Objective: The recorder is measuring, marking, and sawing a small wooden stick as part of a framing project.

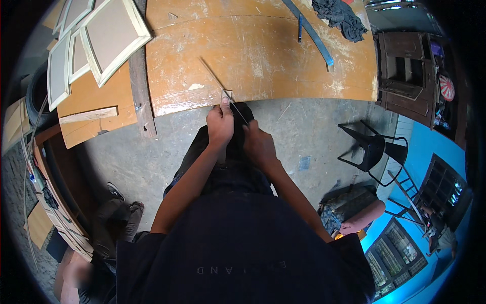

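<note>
At the near edge of the wooden tabletop (273,55), my left hand (221,124) is closed, its thumb pressed on a small pale piece of wood (227,93). My right hand (259,144) is a little lower and to the right, its fingers wrapped round the near end of a long thin tool (212,72). That tool slants up and left across the small piece and over the tabletop. Whether it is a file or a narrow saw blade cannot be made out. Its handle is hidden in my right fist.
Wooden frames with panels (109,40) lie at the far left, beside a dark wooden bar (137,81) and a loose wood strip (88,115). A blue-black strap (312,35), a pen (299,28) and a dark cloth (341,20) lie far right. A black chair (372,152) stands right; another person's legs (114,218) show lower left.
</note>
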`<action>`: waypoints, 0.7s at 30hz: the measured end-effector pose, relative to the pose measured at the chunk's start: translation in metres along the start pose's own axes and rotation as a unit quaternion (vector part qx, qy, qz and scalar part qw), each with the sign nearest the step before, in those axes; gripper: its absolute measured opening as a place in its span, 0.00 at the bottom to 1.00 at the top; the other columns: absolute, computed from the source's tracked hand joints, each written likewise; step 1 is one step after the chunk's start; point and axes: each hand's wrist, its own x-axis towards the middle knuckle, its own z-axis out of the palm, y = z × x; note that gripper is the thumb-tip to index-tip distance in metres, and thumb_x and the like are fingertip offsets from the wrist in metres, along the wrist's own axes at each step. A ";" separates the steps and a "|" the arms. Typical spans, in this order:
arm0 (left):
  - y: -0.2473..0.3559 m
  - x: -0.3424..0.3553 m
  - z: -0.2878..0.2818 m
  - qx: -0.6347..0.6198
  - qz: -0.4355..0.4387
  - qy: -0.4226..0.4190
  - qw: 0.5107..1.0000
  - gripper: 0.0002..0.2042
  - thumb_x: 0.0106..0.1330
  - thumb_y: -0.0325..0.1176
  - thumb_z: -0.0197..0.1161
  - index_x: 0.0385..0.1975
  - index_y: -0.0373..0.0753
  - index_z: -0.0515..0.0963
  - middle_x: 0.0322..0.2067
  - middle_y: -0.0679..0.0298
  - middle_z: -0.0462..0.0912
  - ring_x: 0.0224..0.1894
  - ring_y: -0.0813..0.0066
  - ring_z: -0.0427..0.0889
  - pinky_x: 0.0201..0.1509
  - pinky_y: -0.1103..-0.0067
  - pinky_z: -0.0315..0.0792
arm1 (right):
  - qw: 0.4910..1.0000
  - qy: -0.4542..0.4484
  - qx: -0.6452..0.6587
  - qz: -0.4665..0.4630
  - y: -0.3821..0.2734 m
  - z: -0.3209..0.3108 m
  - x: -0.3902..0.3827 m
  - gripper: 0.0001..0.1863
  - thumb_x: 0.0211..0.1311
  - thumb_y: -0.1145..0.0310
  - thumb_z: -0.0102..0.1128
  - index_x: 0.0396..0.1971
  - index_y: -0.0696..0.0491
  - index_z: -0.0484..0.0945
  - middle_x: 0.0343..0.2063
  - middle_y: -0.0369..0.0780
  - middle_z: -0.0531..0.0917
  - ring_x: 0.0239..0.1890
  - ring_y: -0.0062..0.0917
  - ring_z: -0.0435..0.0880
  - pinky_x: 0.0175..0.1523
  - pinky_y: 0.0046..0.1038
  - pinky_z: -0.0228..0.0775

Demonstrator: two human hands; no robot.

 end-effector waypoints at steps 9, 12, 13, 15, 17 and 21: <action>-0.001 0.000 0.003 -0.036 -0.012 0.026 0.999 0.29 0.79 0.48 0.50 0.22 0.26 0.75 0.16 0.50 0.76 0.21 0.65 0.73 0.31 0.64 0.69 | 1.000 0.003 0.015 0.002 0.008 0.007 -0.017 0.12 0.75 0.62 0.52 0.35 0.55 0.66 0.21 0.53 0.82 0.23 0.53 0.83 0.26 0.50 0.74; -0.002 -0.004 0.000 -0.010 0.000 0.016 1.000 0.28 0.79 0.48 0.50 0.23 0.26 0.75 0.16 0.50 0.75 0.21 0.65 0.73 0.31 0.63 0.69 | 0.999 -0.033 -0.001 0.039 0.012 0.000 -0.018 0.12 0.75 0.63 0.52 0.34 0.55 0.66 0.21 0.54 0.82 0.23 0.53 0.83 0.26 0.51 0.74; -0.007 -0.003 0.000 -0.015 0.009 0.012 1.000 0.28 0.79 0.48 0.50 0.23 0.26 0.75 0.16 0.50 0.76 0.21 0.63 0.74 0.31 0.63 0.69 | 0.999 -0.033 -0.002 0.040 0.007 -0.001 -0.015 0.12 0.75 0.63 0.52 0.34 0.55 0.66 0.21 0.54 0.82 0.23 0.53 0.83 0.26 0.51 0.74; -0.006 0.003 0.005 -0.021 0.023 0.010 0.999 0.28 0.79 0.48 0.50 0.24 0.26 0.76 0.17 0.49 0.76 0.21 0.62 0.75 0.31 0.63 0.69 | 1.000 0.012 0.014 -0.024 -0.003 0.003 0.013 0.13 0.75 0.62 0.52 0.35 0.55 0.66 0.21 0.54 0.82 0.23 0.53 0.83 0.26 0.51 0.74; -0.003 0.000 0.007 -0.001 0.055 0.030 0.998 0.28 0.81 0.49 0.47 0.19 0.37 0.72 0.16 0.67 0.72 0.18 0.80 0.69 0.23 0.77 0.65 | 0.999 0.023 0.023 -0.034 -0.010 0.007 0.031 0.12 0.74 0.62 0.52 0.35 0.55 0.66 0.21 0.54 0.82 0.24 0.53 0.83 0.26 0.51 0.74; 0.001 -0.003 0.003 0.018 0.064 0.045 0.997 0.27 0.81 0.49 0.48 0.20 0.36 0.73 0.15 0.67 0.72 0.19 0.80 0.70 0.23 0.77 0.65 | 0.999 0.025 0.022 -0.025 -0.005 0.009 0.017 0.12 0.74 0.62 0.53 0.35 0.55 0.66 0.21 0.53 0.82 0.24 0.54 0.83 0.26 0.51 0.74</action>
